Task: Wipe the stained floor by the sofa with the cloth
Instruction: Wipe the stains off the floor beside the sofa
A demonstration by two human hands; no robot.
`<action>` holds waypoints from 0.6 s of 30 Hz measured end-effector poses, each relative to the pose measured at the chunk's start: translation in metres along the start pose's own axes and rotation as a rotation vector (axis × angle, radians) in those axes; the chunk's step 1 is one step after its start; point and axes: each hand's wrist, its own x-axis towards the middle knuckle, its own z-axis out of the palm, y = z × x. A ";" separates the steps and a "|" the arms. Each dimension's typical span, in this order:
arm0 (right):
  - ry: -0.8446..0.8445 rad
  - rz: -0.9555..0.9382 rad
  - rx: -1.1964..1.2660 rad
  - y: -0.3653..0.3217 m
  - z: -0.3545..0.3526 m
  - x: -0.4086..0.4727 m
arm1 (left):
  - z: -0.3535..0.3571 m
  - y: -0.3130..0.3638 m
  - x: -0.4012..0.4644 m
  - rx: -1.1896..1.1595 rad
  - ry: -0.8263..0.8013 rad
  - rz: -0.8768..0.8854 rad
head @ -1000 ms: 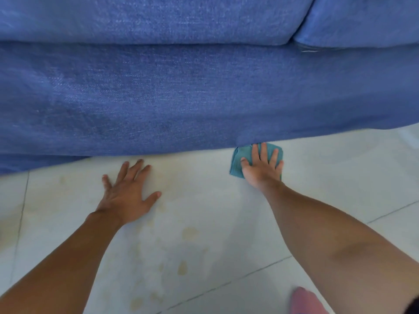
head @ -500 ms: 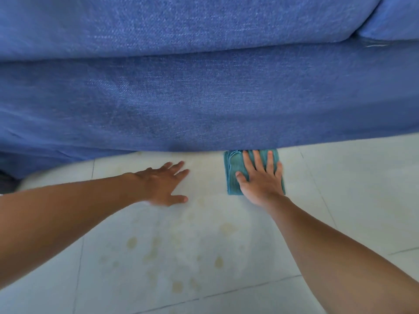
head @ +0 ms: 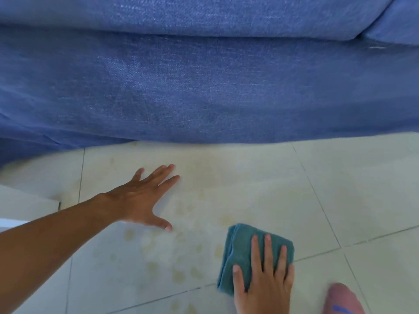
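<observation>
A folded teal cloth lies on the pale tiled floor at the lower right. My right hand presses flat on top of it, fingers spread toward the sofa. My left hand rests flat on the bare tile to the left, fingers apart, holding nothing. Yellowish stain spots dot the tile between and below the hands. The blue sofa fills the upper half of the view.
The sofa's lower edge overhangs the floor just beyond the hands. A pink slipper or foot shows at the bottom right. A white object's edge sits at the far left.
My right hand has dragged the cloth back from the sofa's edge toward me. My left hand has stayed flat on the floor, slightly farther from the sofa.
</observation>
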 end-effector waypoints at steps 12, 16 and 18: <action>-0.147 -0.535 -0.263 -0.077 -0.034 0.168 | 0.011 -0.033 -0.029 0.028 -0.023 -0.079; -0.080 -0.297 -0.196 -0.047 -0.026 0.138 | 0.011 -0.033 -0.029 -0.012 -0.043 -0.093; -0.019 -0.107 -0.121 -0.033 -0.015 0.099 | 0.008 -0.031 -0.028 -0.013 -0.051 -0.095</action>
